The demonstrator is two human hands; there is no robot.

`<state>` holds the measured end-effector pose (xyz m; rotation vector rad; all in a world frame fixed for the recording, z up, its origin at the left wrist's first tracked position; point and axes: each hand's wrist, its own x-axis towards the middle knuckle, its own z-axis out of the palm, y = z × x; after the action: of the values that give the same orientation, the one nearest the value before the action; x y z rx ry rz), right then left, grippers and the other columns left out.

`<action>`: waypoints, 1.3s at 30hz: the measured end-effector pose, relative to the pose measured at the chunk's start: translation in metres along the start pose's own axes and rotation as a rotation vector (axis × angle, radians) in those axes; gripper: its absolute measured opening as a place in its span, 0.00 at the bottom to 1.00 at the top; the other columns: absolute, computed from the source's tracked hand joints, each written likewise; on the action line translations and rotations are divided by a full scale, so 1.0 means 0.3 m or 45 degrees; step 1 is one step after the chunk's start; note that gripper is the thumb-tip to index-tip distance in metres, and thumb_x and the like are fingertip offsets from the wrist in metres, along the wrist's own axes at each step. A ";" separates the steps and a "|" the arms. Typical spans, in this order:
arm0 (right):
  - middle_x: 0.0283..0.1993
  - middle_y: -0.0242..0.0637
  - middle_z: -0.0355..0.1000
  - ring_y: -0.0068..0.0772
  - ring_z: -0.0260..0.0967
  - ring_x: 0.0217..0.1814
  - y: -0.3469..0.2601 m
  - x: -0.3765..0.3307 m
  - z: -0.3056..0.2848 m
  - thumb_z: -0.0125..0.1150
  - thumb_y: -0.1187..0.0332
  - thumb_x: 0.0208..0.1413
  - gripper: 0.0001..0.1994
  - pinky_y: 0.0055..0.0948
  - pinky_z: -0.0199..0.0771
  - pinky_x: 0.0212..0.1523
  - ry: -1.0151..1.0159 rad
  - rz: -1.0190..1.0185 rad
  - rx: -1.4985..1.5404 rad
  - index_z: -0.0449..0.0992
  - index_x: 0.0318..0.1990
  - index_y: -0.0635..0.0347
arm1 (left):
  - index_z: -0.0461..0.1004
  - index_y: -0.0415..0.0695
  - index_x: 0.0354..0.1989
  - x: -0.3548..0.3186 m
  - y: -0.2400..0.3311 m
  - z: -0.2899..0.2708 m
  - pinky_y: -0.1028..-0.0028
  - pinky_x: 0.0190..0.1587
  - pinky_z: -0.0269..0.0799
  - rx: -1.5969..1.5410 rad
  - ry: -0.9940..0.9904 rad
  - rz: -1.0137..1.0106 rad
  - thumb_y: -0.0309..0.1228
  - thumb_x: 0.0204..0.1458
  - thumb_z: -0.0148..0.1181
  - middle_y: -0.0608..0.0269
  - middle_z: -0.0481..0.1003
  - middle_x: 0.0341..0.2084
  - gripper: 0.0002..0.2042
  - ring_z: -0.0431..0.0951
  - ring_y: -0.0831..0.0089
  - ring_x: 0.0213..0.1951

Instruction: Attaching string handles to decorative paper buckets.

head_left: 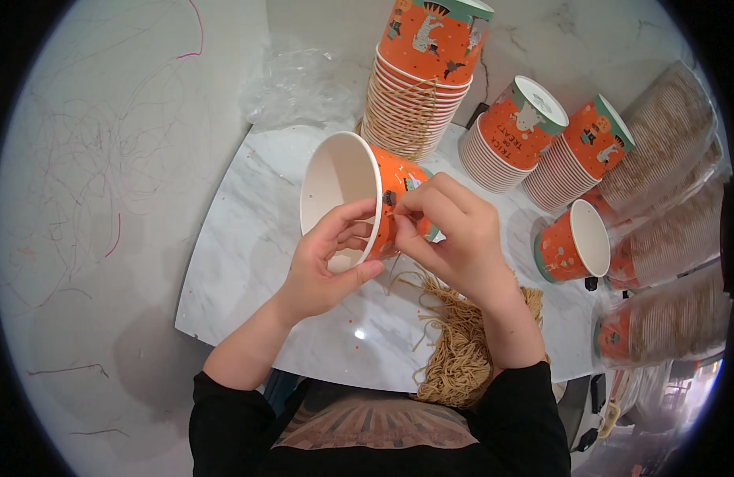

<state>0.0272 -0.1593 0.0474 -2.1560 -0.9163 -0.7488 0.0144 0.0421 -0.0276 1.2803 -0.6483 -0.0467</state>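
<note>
A large orange paper bucket (391,171) with a white inside and green bands lies tipped on its side above the table, its mouth facing left. My left hand (327,258) is closed on its near rim, fingers inside and thumb outside. My right hand (454,226) pinches at the bucket's printed side; what lies between the fingertips is too small to make out. Below the bucket hangs a thin strand. A heap of tan cords (458,350) lies at the table's near edge, partly under my right forearm.
Behind the bucket rises a tall stack of upturned buckets (430,48) draped with tan cords. Two shorter stacks (514,131) stand to its right. A single bucket (569,242) and plastic-wrapped stacks (673,266) are at the right. Crumpled clear plastic (299,87) lies against the wall.
</note>
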 end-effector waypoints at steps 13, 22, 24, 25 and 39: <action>0.28 0.34 0.68 0.35 0.72 0.26 0.012 -0.009 0.018 0.70 0.76 0.44 0.09 0.33 0.73 0.26 0.011 -0.031 -0.064 0.75 0.33 0.59 | 0.61 0.36 0.68 0.004 -0.003 0.008 0.69 0.58 0.73 0.003 0.030 0.002 0.19 0.53 0.65 0.57 0.77 0.53 0.32 0.79 0.72 0.52; 0.28 0.35 0.68 0.37 0.71 0.29 0.007 -0.016 0.031 0.70 0.74 0.44 0.09 0.34 0.73 0.28 -0.078 -0.032 -0.058 0.76 0.33 0.59 | 0.74 0.33 0.56 0.019 -0.017 -0.022 0.74 0.52 0.77 -0.382 0.201 -0.221 0.22 0.64 0.57 0.57 0.81 0.47 0.14 0.81 0.74 0.48; 0.28 0.34 0.68 0.37 0.71 0.29 0.001 -0.015 0.034 0.70 0.74 0.44 0.09 0.34 0.73 0.28 -0.085 -0.047 -0.072 0.76 0.33 0.58 | 0.76 0.33 0.54 0.022 -0.008 -0.018 0.74 0.52 0.77 -0.409 0.229 -0.238 0.23 0.63 0.58 0.57 0.81 0.46 0.13 0.81 0.74 0.48; 0.29 0.34 0.70 0.34 0.72 0.29 -0.002 -0.015 0.032 0.71 0.76 0.45 0.09 0.31 0.73 0.28 -0.098 -0.046 -0.070 0.77 0.33 0.60 | 0.77 0.33 0.52 0.022 -0.008 -0.017 0.74 0.52 0.78 -0.441 0.252 -0.253 0.23 0.63 0.59 0.56 0.82 0.45 0.12 0.81 0.74 0.47; 0.32 0.39 0.69 0.43 0.72 0.34 0.004 -0.021 0.050 0.68 0.76 0.48 0.08 0.38 0.75 0.34 -0.168 0.052 0.039 0.75 0.35 0.61 | 0.80 0.35 0.45 0.016 -0.056 -0.025 0.75 0.49 0.78 -0.515 0.292 -0.378 0.23 0.61 0.61 0.59 0.82 0.40 0.07 0.82 0.76 0.43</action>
<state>0.0279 -0.1511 0.0333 -2.2112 -0.9417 -0.5750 0.0273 0.0416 -0.0416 0.9615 -0.2308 -0.2587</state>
